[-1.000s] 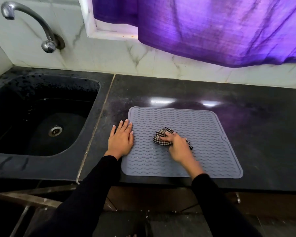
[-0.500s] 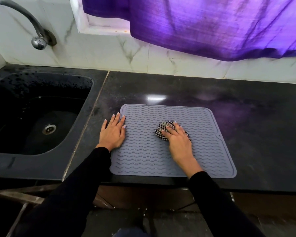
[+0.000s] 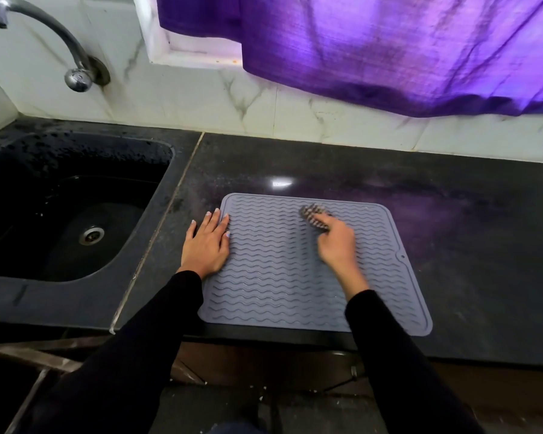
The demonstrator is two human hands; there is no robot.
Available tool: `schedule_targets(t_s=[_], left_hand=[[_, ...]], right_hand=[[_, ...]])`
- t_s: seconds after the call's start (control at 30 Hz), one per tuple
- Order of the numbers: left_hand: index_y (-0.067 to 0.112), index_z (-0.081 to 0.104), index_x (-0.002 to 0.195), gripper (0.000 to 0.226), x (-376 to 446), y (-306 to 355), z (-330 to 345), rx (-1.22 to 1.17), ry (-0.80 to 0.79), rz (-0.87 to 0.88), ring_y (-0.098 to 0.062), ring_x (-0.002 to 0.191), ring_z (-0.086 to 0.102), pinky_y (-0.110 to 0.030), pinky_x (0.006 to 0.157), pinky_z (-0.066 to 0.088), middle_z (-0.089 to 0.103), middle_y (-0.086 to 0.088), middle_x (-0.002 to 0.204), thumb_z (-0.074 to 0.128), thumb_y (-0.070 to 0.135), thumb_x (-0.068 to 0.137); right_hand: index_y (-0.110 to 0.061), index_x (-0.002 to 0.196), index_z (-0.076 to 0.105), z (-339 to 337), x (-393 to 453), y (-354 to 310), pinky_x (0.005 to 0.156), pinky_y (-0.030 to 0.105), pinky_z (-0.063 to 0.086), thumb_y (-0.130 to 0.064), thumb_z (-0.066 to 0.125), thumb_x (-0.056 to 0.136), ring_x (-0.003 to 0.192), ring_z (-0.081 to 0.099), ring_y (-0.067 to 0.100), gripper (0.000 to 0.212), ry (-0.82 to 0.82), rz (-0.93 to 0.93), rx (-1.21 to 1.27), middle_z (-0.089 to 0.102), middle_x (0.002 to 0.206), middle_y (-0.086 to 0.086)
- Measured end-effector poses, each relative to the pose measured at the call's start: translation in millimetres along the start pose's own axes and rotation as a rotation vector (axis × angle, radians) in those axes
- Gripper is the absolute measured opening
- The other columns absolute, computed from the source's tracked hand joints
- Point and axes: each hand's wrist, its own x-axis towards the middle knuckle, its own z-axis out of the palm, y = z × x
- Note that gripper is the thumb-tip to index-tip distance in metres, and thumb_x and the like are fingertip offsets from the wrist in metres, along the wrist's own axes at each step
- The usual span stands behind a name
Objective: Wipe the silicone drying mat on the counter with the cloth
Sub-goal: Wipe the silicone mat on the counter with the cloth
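A grey silicone drying mat (image 3: 273,277) with wavy ridges lies flat on the dark counter (image 3: 470,245), its near edge along the counter's front. My right hand (image 3: 336,242) presses a bunched black-and-white checked cloth (image 3: 312,214) onto the mat near its far edge; hand and cloth are blurred by motion. My left hand (image 3: 206,245) rests flat, fingers spread, across the mat's left edge, partly on the counter.
A black sink (image 3: 60,214) with a metal drain sits left of the mat. A chrome tap (image 3: 44,36) juts from the marble wall. A purple curtain (image 3: 389,48) hangs behind the counter. Bare counter extends to the right of the mat.
My right hand has slid the cloth from the mat's middle toward its far edge. My left hand has stayed on the mat's left edge.
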Motion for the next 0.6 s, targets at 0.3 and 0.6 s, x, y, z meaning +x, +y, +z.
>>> schedule_targets(t_s=[0.3,0.6], left_hand=[[0.025,0.024,0.146,0.068,0,-2,0,-0.014,0.012,-0.005,-0.013,0.144,0.011,-0.039,0.116,0.002,0.018,0.003,0.156,0.004,0.045,0.084],[0.025,0.025,0.146,0.065,-2,3,-2,-0.009,0.02,-0.026,-0.013,0.144,0.011,-0.038,0.116,0.002,0.019,0.002,0.155,0.01,0.039,0.085]], right_hand=[[-0.026,0.144,0.03,16,-11,32,0.119,0.033,0.008,0.008,0.045,0.087,0.143,0.02,0.018,0.069,-0.145,-0.424,-0.518,0.028,0.153,-0.002],[-0.028,0.12,0.063,-40,17,30,0.085,0.028,0.043,-0.002,0.04,0.086,0.101,0.059,0.024,0.048,-0.295,-0.049,-0.2,0.061,0.127,0.01]])
